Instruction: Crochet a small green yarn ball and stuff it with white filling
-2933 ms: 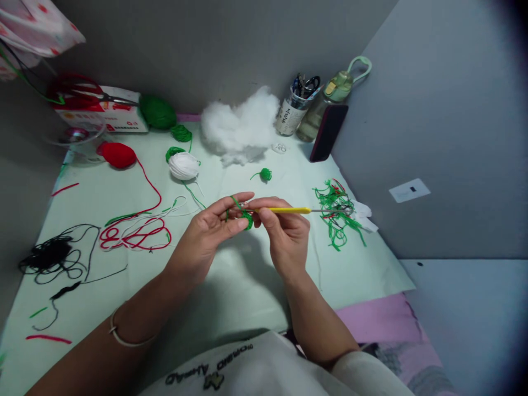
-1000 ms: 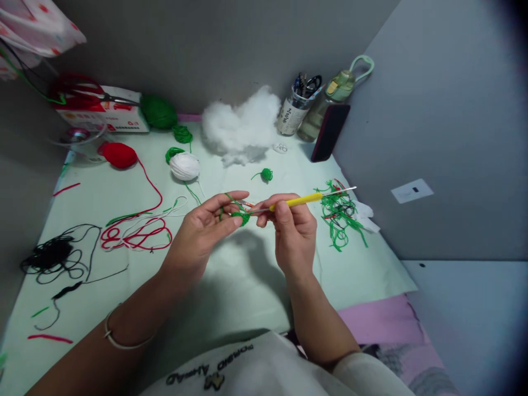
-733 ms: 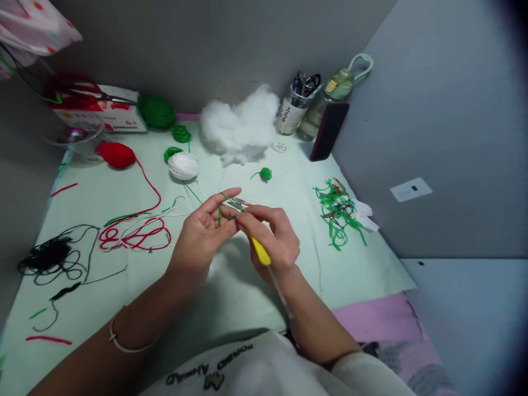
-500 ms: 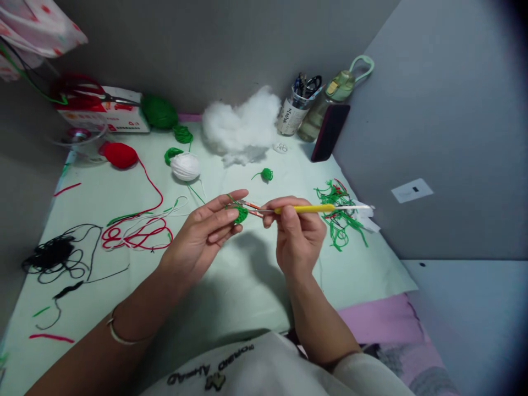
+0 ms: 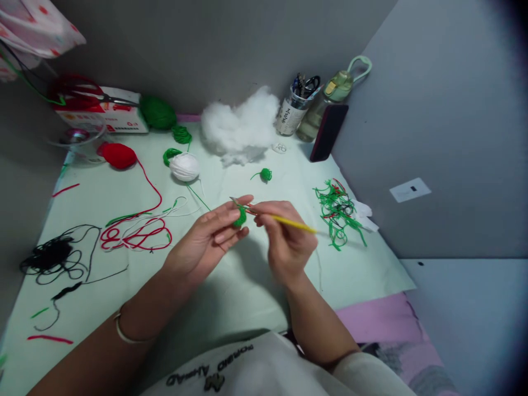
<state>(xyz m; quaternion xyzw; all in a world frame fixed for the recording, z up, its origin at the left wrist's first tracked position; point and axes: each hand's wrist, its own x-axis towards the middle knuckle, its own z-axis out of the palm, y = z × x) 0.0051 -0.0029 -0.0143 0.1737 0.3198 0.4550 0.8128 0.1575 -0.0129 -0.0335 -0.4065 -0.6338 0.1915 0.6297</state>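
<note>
Between the thumb and fingers of my left hand point(image 5: 214, 225) is a small green crochet piece point(image 5: 240, 218). My right hand point(image 5: 291, 236) grips a crochet hook with a yellow handle point(image 5: 293, 222); its metal tip lies at the top of the green piece, by my left fingertips. Close to the hook are thin orange-red blades or stems, partly hidden by my right fingers, and I cannot make out what they belong to. A green strand point(image 5: 198, 198) runs from my left hand back toward the white yarn ball point(image 5: 185, 166).
White stuffing point(image 5: 239, 124) lies at the back, near a pen cup point(image 5: 291, 113), a bottle point(image 5: 339, 85) and a phone point(image 5: 329, 133). Yarn scraps point(image 5: 339, 212) are piled right. Red yarn point(image 5: 119, 156), black yarn point(image 5: 47, 254) and red-handled scissors point(image 5: 76, 91) are on the left.
My right hand has moved slightly left, closer to my left hand. The hook's yellow end has swung downward, and its tip has advanced past the top of the green piece.
</note>
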